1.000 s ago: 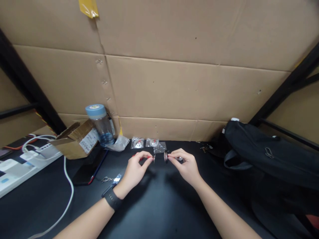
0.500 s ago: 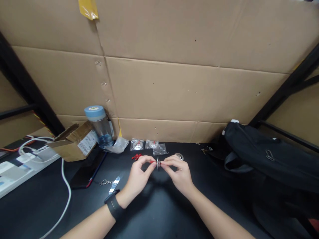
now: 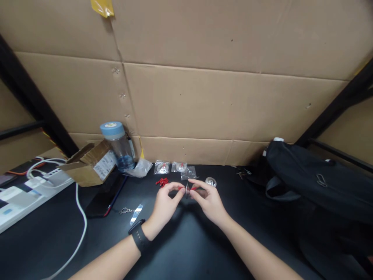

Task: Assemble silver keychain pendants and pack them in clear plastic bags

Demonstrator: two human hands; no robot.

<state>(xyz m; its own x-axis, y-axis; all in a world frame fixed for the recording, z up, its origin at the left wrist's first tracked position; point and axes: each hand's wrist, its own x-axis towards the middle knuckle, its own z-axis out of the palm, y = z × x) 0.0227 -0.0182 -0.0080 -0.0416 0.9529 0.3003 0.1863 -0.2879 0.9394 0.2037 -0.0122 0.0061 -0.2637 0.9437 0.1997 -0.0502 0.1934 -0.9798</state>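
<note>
A small shiny metal disc, which looks like a finger cymbal (image 3: 187,191), stands edge-on between my two hands, above the table. My left hand (image 3: 166,202) is closed in a pinch at its left side, with a bit of red at the fingertips. On the other side, my right hand (image 3: 210,203) pinches a short red cord (image 3: 192,188) close to the disc, its index finger reaching over. Just behind my right hand lies a second domed cymbal (image 3: 211,181). A small heap of red cords (image 3: 162,182) rests behind my left hand.
Clear packets with cymbals (image 3: 162,167) lie along the cardboard wall (image 3: 204,105). On the left are an opened carton (image 3: 87,163), a water bottle (image 3: 118,149), a phone (image 3: 101,200), a keyring (image 3: 126,210) and a power strip (image 3: 29,198). A black backpack (image 3: 317,182) fills the right.
My right index finger has lifted and stretched toward the disc's top, and red now shows between the right fingers. My left hand keeps its pinch. The view has shifted slightly.
</note>
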